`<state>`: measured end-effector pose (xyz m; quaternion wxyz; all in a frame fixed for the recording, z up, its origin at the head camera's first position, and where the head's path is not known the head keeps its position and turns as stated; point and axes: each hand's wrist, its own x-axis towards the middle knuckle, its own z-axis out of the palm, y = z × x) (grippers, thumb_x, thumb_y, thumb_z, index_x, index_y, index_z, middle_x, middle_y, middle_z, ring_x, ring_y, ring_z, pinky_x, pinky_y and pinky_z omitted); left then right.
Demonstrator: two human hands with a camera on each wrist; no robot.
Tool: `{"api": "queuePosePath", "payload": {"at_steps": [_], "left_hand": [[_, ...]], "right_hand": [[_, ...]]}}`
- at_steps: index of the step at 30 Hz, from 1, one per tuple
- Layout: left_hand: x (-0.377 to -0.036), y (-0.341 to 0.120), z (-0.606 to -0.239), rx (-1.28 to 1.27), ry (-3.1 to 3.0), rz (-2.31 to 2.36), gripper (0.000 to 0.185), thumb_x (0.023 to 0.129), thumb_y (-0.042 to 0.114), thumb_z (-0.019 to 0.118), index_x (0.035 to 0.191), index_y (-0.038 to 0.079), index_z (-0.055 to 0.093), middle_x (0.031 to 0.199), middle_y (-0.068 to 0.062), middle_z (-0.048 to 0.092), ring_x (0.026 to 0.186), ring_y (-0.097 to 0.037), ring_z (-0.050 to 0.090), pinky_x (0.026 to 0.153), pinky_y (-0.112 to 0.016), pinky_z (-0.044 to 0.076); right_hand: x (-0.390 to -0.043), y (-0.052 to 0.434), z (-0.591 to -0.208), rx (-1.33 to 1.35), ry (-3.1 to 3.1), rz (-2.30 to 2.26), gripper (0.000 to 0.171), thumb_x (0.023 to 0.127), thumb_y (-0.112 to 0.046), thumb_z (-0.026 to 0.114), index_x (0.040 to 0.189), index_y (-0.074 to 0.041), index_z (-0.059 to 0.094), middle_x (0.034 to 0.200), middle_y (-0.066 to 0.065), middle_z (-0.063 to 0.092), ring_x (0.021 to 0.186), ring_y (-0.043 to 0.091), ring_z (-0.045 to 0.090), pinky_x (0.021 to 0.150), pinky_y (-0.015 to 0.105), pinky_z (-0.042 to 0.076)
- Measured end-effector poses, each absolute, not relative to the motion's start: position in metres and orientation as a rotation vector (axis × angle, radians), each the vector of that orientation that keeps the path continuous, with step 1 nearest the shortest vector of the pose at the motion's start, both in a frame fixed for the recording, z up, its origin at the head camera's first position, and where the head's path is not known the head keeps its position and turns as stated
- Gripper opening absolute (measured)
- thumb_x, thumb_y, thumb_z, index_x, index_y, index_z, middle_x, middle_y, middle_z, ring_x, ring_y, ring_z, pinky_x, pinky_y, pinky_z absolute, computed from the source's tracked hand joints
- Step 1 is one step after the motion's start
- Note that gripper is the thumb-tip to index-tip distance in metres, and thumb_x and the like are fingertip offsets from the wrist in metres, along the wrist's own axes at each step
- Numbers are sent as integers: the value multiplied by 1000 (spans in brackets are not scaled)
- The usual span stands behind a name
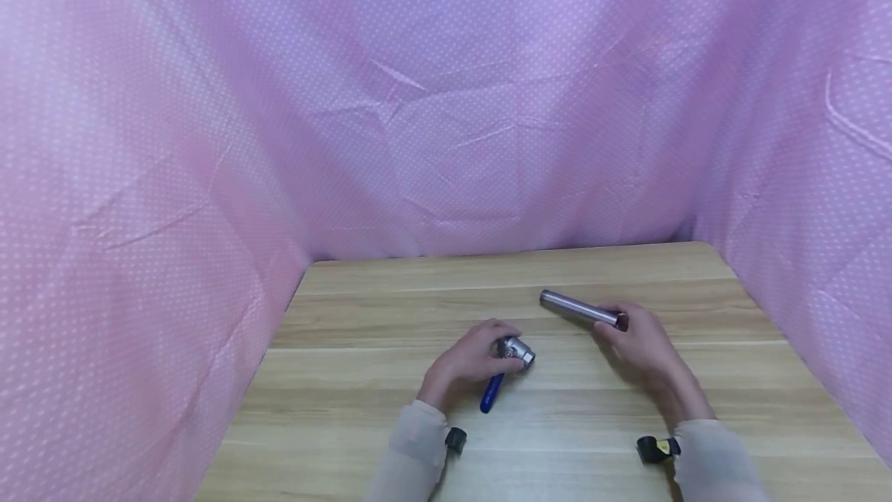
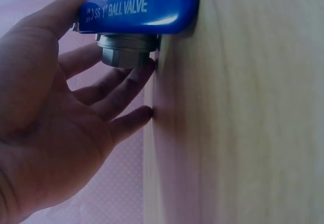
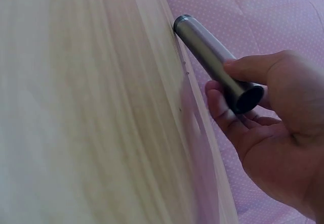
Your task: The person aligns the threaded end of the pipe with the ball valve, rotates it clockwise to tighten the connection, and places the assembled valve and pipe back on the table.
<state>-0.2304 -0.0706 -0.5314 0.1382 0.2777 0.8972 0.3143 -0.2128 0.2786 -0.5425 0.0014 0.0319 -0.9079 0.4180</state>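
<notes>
Steel meets skin at both hands. The left hand (image 1: pixel 468 366) curls its thumb and fingers loosely round a stainless ball valve with a blue lever handle (image 1: pixel 507 366); the wrist view shows the fingertips cupping the hexagonal metal end (image 2: pixel 126 49) while the thumb lies along the blue handle (image 2: pixel 139 9), printed with "1\" BALL VALVE". The valve rests on the table, its handle pointing toward seven o'clock from the body. At two o'clock from it, well apart, the right hand (image 1: pixel 644 347) pinches the near end of a grey metal pipe, a plain hollow cylinder (image 1: pixel 581 309); thumb above, fingers below, as the right wrist view (image 3: pixel 217 67) shows, with the open bore facing the camera. The pipe slants toward ten o'clock, its far end low at the tabletop; whether it touches the wood I cannot tell.

Judging by how things lie, both parts are gripped, but the pipe's end is not yet lined up with the valve's opening, and nothing is joined. Bringing them together and threading them remains entirely.

Beneath both lies a pale wood-grain table (image 1: pixel 390 409), hemmed by pink dotted cloth (image 1: pixel 446 99) at nine, twelve and three o'clock.
</notes>
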Motion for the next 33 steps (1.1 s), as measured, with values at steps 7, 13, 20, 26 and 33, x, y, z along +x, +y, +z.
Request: {"api": "queuePosePath", "payload": {"at_steps": [7,13,20,26,33], "left_hand": [[-232,-70,-533,776,2578,977,49,99,41,88,142,19,77,135,4,79,115,-5,69,107,-25,58],[-232,-72,-534,733,2608,1022,46,93,33,93,135,17,81,131,3,81,107,-3,68,98,-22,58],[-233,-79,-532,600,2577,1170,49,89,31,97,133,17,82,125,2,82,103,-6,69,94,-25,61],[-236,-89,-528,498,2549,1375,51,88,29,97,134,15,82,117,1,83,99,-9,72,88,-25,63],[-237,-97,-516,401,2522,1641,52,90,29,94,137,14,80,124,-10,81,101,-17,76,83,-25,67]], "right_hand": [[-215,280,-542,99,-2811,1310,40,113,-29,70,145,-6,69,129,20,77,113,31,72,105,46,61],[-215,279,-541,41,-2799,1382,42,114,-32,68,147,-6,68,133,21,76,113,32,72,98,37,64],[-214,281,-540,46,-2766,1321,44,113,-32,70,147,-4,70,135,25,78,118,36,74,106,47,64],[-215,279,-533,119,-2674,1315,41,108,-25,78,143,-3,73,129,26,80,106,18,75,89,10,56],[-210,270,-513,223,-2476,1532,41,103,-13,82,142,-1,73,115,20,85,89,-3,75,78,15,64]]}}
